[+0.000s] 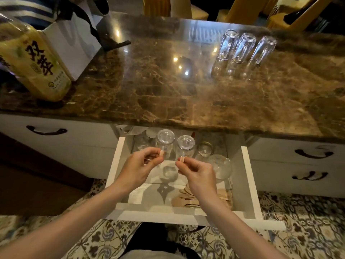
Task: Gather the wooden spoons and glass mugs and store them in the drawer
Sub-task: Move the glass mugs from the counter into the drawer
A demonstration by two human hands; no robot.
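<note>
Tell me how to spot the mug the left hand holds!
Look at the open white drawer under the brown marble counter. Over it, the left hand pinches a clear upside-down mug by its handle. The twin mug to its right is in the right hand.

Home kitchen: marble countertop (168, 86), white drawers (250, 184), patterned tile floor (308, 230).

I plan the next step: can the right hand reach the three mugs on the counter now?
Probably not yet: the right hand pinches the handle of a mug at the drawer. Once it lets go, nothing on the counter seems to block the three mugs.
</note>
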